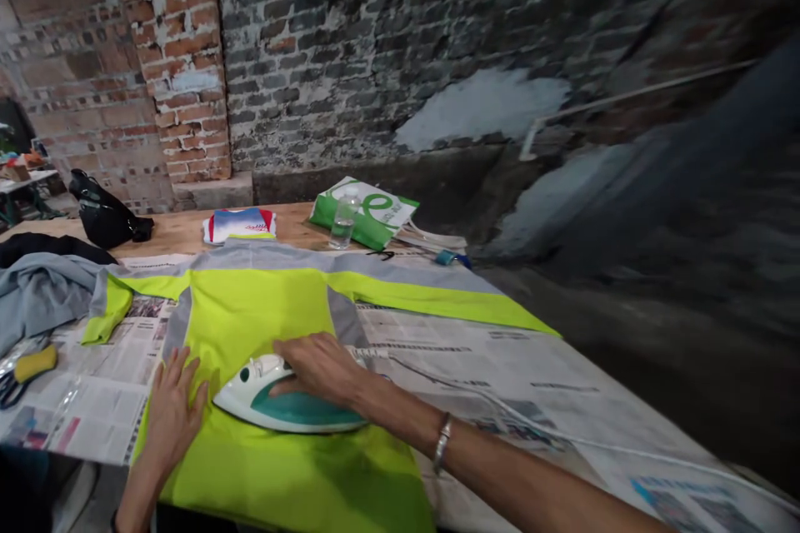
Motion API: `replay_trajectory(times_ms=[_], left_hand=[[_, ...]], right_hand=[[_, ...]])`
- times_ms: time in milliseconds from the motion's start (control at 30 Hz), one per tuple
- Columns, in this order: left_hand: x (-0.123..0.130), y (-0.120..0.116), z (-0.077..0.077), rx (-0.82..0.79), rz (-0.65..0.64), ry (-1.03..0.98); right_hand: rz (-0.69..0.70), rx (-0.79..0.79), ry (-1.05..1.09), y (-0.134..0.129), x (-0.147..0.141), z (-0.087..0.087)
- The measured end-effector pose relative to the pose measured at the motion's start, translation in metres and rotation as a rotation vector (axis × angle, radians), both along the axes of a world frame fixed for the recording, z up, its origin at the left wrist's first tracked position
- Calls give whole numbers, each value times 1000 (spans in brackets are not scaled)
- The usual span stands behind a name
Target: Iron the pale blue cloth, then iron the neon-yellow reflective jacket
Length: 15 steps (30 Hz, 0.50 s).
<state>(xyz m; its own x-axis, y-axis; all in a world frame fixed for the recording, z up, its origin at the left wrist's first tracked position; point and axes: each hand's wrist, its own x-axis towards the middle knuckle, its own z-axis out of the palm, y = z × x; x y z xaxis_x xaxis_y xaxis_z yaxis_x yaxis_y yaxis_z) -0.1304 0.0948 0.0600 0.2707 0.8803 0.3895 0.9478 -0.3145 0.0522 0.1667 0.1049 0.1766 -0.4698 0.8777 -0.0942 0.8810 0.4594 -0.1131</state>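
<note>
Two bare hands are on the job up close. L hand [177, 412] is open, fingers spread, palm down on the hi-vis yellow & gray long-sleeved shirt [262, 300]. R hand [322, 362] is closed around the handle of the white & teal steam iron [300, 410], which sits flat on the shirt's yellow body, tip twd the L hand, just beside it. Silver bracelet [442, 441] on R wrist. White cord [500, 404] runs from the iron's rear off to the R.

Shirt lies w/ sleeves out to both sides, over newspaper sheets [93, 408]. On the L: yellow item [36, 362] w/ dark loops by it, type unclear; gray garment [43, 296] bunched up, black cloth [53, 250] behind it.

Farther back, on the wood tabletop [181, 225], L to R: black bag [103, 208], folded white/red/blue garment [241, 225], clear bottle [342, 223] upright w/ some liquid, green & white bag [375, 212] right behind it. Brick wall [300, 83] at the back, w/ pale patches & a thin pipe [625, 100] on the R.
</note>
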Motion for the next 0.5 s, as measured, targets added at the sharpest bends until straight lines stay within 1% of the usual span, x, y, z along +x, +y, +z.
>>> replay_trajectory(times_ms=[67,167,233,300,333,400,433,500], left_hand=[[8,9,-5,-3,-4,-9],[13,15,-11,-71,28,31],[8,14,-10,-100,21,50],[-1,14,-9,-100,19,39],[-7,18,-9,-96,9,25],[-17,31,-12,-101,-37,0],[-21,38,-14,-111,-48,-15],[-25,49,-19,-143,-78,-42]], right_hand=[[-45,30,-5,14,0,-5],[-197,88,-19,55,2,-4],[-291,122,-10,84,6,5],[-315,155,23,108,10,19],[-329,199,43,119,14,25],[-398,236,41,141,23,35],[-425,236,35,149,27,37],[-418,233,37,159,34,37]])
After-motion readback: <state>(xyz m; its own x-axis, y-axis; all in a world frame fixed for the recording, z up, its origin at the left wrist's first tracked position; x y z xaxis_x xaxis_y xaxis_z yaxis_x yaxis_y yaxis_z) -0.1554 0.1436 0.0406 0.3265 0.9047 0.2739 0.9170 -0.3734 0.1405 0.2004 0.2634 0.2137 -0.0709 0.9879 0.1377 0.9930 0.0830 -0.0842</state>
